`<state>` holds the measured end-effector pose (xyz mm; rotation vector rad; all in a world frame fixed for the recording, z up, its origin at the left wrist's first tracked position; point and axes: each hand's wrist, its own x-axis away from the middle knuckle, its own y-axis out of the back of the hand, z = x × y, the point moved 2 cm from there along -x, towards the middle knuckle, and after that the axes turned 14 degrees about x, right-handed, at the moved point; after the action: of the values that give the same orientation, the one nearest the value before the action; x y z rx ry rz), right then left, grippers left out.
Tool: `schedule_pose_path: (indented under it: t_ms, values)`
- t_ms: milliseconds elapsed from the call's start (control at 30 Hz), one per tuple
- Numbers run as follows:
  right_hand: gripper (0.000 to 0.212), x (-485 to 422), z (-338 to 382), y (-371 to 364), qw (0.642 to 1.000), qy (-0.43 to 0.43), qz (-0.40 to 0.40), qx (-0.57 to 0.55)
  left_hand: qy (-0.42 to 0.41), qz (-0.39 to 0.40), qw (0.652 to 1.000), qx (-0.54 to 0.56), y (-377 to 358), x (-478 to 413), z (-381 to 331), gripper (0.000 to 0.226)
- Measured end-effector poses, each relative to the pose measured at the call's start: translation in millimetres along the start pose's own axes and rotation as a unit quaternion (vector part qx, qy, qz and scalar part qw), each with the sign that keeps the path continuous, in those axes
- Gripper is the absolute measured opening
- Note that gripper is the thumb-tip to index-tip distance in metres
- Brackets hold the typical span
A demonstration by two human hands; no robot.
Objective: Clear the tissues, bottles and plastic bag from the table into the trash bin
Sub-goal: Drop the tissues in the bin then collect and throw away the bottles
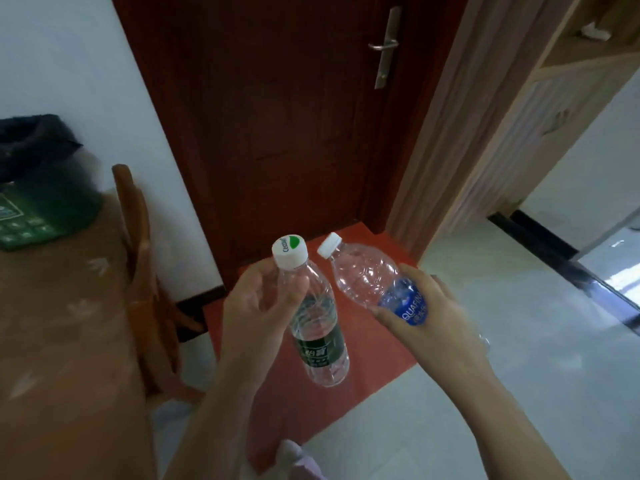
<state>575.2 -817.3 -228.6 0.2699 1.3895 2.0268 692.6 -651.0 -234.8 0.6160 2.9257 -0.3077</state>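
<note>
- Head view: I judge the step is carrying both bottles to the trash bin (52,188), far left by the table (62,341). I should swing left, hold each over the black liner and let go one at a time.
- My left hand (263,299) curls round the green-label bottle (322,341) just under its cap.
- My right hand (429,327) wraps the blue-label bottle (367,271) at its label, in the air near the middle.
</note>
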Motion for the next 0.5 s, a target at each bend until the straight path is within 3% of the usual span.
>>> schedule_pose_path:
  t_ms: [200,500]
  values:
    - [0.068,-105.3,47.8,-27.9,0.998,0.068,0.008,0.007,-0.015,-0.077,0.997,0.017,24.7,-91.2,-1.4,0.022]
    - [0.070,-213.2,87.6,-83.5,0.988,0.126,0.062,-0.060,-0.014,-0.194,0.980,0.035,60.1,-172.4,16.9,0.032]
